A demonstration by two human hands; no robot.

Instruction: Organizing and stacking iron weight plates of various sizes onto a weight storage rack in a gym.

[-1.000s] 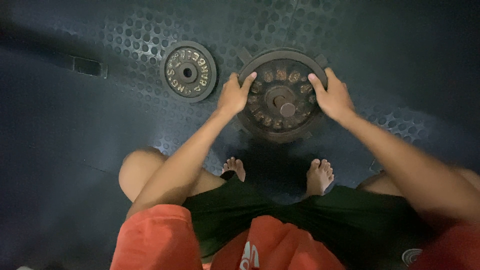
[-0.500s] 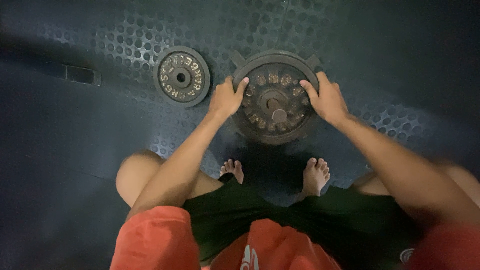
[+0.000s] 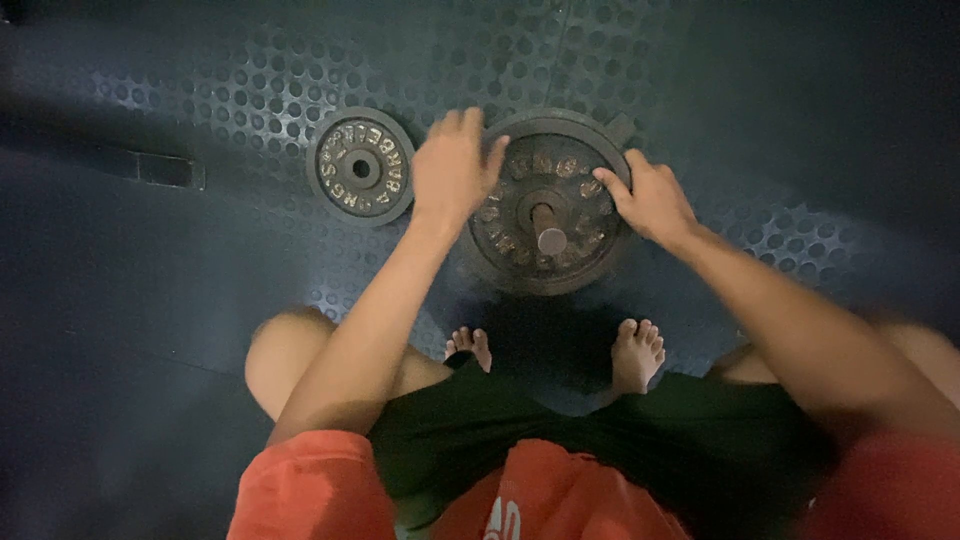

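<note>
A large round iron weight plate (image 3: 545,205) sits on a bar end that pokes up through its centre hole (image 3: 551,240). My left hand (image 3: 452,165) rests on the plate's left rim with fingers spread. My right hand (image 3: 652,198) presses on its right rim, fingers curled over the edge. A smaller weight plate (image 3: 361,166) lies flat on the floor just left of my left hand. My bare feet (image 3: 640,352) stand right behind the big plate.
The floor is dark rubber matting with raised round studs (image 3: 250,80). A small dark rectangular block (image 3: 165,170) lies at the left. My knees and black shorts fill the lower view.
My left hand has slid up from the plate's left side onto its upper left rim. The view has shifted, so both plates sit lower and more centred.
</note>
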